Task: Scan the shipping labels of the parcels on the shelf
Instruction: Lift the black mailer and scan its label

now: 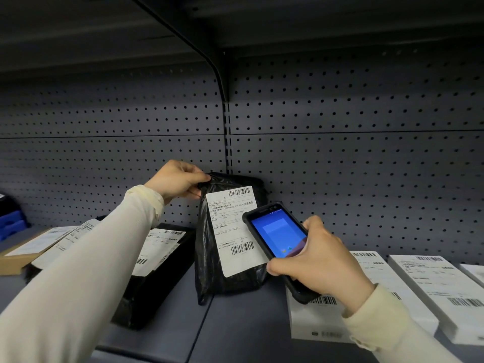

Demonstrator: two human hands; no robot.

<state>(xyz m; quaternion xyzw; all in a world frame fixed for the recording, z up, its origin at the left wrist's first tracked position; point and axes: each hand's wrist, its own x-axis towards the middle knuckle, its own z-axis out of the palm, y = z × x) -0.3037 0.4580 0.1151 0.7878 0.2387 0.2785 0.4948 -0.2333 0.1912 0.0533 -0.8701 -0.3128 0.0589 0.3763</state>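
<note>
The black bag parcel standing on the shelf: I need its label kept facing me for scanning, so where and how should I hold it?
Pinch the black bag parcel at its gathered top-left corner, coming from the left and above, as the left hand does now. The bag stands upright, its shipping label covers the front, and the handheld scanner approaches from the right.

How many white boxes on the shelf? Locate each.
3 white boxes: one under the right hand, one right of it, one cut off at the right edge; others possibly hidden.
</note>
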